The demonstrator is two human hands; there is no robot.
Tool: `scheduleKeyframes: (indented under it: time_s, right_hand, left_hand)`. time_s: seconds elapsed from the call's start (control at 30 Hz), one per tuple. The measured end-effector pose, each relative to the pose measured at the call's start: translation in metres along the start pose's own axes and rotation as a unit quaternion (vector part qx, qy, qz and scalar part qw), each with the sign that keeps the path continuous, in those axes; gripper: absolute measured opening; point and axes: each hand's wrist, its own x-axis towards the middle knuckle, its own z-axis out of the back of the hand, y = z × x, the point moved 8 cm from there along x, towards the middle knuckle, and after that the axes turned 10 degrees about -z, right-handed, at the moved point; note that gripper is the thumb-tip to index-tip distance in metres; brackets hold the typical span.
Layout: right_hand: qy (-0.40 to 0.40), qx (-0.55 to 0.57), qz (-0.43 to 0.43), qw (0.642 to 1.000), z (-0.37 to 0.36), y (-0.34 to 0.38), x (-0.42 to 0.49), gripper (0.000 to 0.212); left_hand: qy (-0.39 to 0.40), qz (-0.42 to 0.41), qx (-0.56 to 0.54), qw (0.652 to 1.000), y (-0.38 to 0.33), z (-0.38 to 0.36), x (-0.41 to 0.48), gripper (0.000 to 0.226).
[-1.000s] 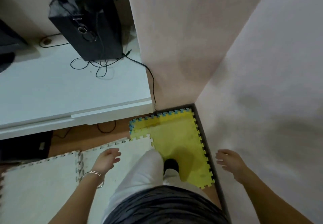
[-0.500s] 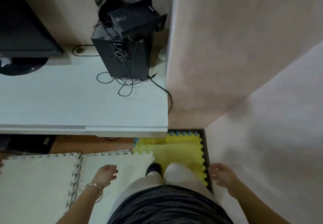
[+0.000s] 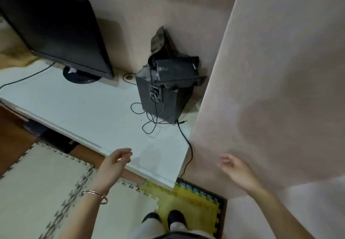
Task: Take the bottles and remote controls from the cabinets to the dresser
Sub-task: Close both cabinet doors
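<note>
No bottle or remote control shows in the head view. My left hand [image 3: 114,164], with a bracelet on its wrist, hangs in the air at the front edge of the white desk top [image 3: 78,112], its fingers loosely curled and holding nothing. My right hand [image 3: 235,167] is raised in front of the pinkish wall [image 3: 276,89], fingers relaxed and holding nothing. Whether this white top is the dresser cannot be told.
A black monitor [image 3: 56,33] stands at the back left of the desk. A black speaker box [image 3: 164,93] with loose cables sits in the back right corner. A cable [image 3: 188,145] hangs over the desk's right edge. Cream and yellow foam mats [image 3: 188,201] cover the floor under my feet.
My view has lifted and turned left, bringing the monitor into sight. Both hands have risen from beside my legs to desk height. I stand closer to the desk.
</note>
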Motion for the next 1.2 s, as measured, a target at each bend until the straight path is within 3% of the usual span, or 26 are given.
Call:
scheduleKeyframes:
  time_s: [0.13, 0.27, 0.37, 0.57, 0.7, 0.83, 1.0, 1.1, 1.2]
  right_hand:
    - [0.013, 0.020, 0.183, 0.983, 0.026, 0.120, -0.030, 0.023]
    - [0.065, 0.005, 0.336, 0.940, 0.039, 0.216, -0.097, 0.027]
    - [0.019, 0.022, 0.456, 0.890, 0.071, 0.284, -0.158, 0.026]
    - [-0.117, 0.105, 0.655, 0.739, 0.157, 0.379, -0.279, 0.023]
    - [-0.225, 0.133, 0.718, 0.645, 0.209, 0.409, -0.336, 0.027]
    - [-0.294, 0.163, 0.732, 0.593, 0.250, 0.435, -0.374, 0.032]
    - [-0.331, 0.173, 0.723, 0.581, 0.283, 0.489, -0.413, 0.045]
    - [-0.303, 0.140, 0.756, 0.564, 0.276, 0.513, -0.437, 0.041]
    - [-0.284, 0.128, 0.780, 0.543, 0.263, 0.529, -0.455, 0.040]
  left_hand:
    - [-0.036, -0.133, 0.005, 0.990, -0.105, 0.020, -0.004, 0.021]
    - [-0.084, -0.301, -0.008, 0.950, -0.216, 0.049, -0.019, 0.024]
    - [-0.111, -0.439, -0.027, 0.891, -0.305, 0.075, -0.042, 0.033]
    - [-0.157, -0.646, -0.063, 0.744, -0.454, 0.124, -0.105, 0.028]
    - [-0.171, -0.712, -0.032, 0.680, -0.517, 0.138, -0.137, 0.032]
    - [-0.180, -0.728, -0.054, 0.660, -0.565, 0.150, -0.146, 0.037]
    - [-0.159, -0.727, -0.114, 0.658, -0.631, 0.156, -0.151, 0.033]
    - [-0.138, -0.732, -0.211, 0.633, -0.654, 0.170, -0.165, 0.022]
    - [-0.099, -0.740, -0.288, 0.600, -0.662, 0.185, -0.185, 0.026]
